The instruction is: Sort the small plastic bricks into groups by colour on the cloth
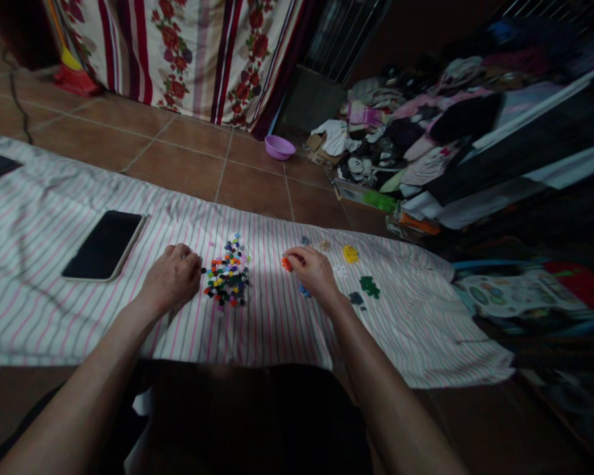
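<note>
On the pink-and-grey striped white cloth point(272, 330), a mixed heap of tiny multicoloured pieces point(226, 280) is lying between the two hands. The left hand point(172, 274) is resting just beside the heap, its fingers curling loosely; whether they are holding a piece, I cannot tell. The right hand point(311, 269) is keeping its thumb and forefinger close together at a small cluster of bright orange pieces point(286, 264); whether they are gripping one or only touching, I cannot tell.

Handling these well is probably calling for a light fingertip pinch, one piece at a time, with the wrist staying high so that the palm is not brushing the light-blue pieces point(303, 290) beneath it. Wrinkles in the cloth could be making small pieces roll or catch.

Counting groups, one mixed heap is lying near the left hand, and eight small clusters are sitting around the right: orange, light-blue, grey-blue point(305, 240), tan point(323, 245), yellow point(350, 254), white point(340, 271), dark green point(369, 287) and dark slate point(357, 299). The single pieces are showing too small for counting. One black-screened phone point(103, 245) is lying beyond the left hand.
</note>
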A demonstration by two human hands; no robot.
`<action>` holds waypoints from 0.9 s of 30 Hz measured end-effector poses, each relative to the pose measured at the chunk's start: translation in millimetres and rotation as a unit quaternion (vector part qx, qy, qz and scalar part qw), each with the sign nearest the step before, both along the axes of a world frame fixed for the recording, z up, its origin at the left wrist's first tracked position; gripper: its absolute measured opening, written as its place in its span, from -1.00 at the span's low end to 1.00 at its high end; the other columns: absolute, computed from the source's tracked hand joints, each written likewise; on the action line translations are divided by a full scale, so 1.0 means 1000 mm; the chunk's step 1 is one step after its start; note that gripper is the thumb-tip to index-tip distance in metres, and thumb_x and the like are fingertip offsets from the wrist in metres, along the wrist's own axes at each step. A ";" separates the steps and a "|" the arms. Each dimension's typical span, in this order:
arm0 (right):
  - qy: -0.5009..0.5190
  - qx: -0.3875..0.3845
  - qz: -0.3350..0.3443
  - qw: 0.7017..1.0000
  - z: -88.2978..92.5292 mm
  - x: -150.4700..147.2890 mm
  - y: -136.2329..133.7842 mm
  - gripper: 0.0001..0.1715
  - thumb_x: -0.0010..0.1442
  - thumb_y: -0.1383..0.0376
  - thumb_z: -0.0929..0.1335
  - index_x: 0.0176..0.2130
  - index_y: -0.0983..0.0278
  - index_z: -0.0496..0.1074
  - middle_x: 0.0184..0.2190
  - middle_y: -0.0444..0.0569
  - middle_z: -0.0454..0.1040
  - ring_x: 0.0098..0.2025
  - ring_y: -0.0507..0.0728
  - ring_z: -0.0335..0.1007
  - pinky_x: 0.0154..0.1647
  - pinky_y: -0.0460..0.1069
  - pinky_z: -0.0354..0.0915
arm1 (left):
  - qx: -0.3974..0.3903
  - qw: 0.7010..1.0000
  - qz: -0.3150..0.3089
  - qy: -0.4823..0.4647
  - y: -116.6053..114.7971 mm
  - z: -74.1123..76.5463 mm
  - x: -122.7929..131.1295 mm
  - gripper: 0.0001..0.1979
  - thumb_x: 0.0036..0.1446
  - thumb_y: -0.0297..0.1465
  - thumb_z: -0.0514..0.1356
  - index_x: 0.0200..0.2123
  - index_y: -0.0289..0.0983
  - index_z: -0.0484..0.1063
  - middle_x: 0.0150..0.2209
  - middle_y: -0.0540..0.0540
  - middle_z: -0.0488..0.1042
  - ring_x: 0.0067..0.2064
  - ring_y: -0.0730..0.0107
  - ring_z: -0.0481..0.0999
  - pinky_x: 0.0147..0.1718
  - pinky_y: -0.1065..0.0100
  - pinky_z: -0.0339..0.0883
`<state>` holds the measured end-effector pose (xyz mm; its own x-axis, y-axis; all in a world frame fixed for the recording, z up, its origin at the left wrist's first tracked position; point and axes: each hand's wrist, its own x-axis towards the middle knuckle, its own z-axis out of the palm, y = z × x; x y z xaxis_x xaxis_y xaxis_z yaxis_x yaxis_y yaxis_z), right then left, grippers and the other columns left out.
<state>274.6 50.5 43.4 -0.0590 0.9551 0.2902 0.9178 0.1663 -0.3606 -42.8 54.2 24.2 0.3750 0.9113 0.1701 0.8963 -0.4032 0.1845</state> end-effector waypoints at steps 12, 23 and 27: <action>-0.006 -0.031 0.066 0.997 -0.026 -0.073 0.011 -0.78 0.22 0.43 0.32 -0.24 0.22 0.56 -0.25 -0.01 0.57 -0.14 0.15 0.44 -0.02 0.01 0.28 | -0.012 1.000 0.000 0.006 -0.001 0.004 0.001 -0.71 0.23 -0.39 0.00 -0.24 -0.31 0.53 -0.16 -0.29 0.47 -0.11 0.10 0.42 -0.08 0.14 0.35; -0.009 -0.036 0.007 0.999 -0.028 -0.090 0.010 -0.86 0.23 0.39 0.32 -0.30 0.21 0.49 -0.32 -0.02 0.52 -0.21 0.16 0.39 -0.13 0.00 0.25 | -0.006 1.000 -0.009 0.002 0.000 0.004 -0.001 -0.71 0.22 -0.38 0.01 -0.27 -0.29 0.53 -0.20 -0.26 0.47 -0.14 0.13 0.42 -0.09 0.13 0.36; -0.014 -0.039 0.003 0.999 -0.026 -0.092 0.009 -0.87 0.24 0.39 0.32 -0.29 0.24 0.49 -0.31 -0.01 0.53 -0.18 0.16 0.40 -0.12 -0.01 0.24 | -0.004 1.000 -0.012 -0.005 0.001 0.001 -0.001 -0.71 0.22 -0.40 0.00 -0.28 -0.31 0.53 -0.20 -0.27 0.47 -0.13 0.12 0.41 -0.09 0.11 0.35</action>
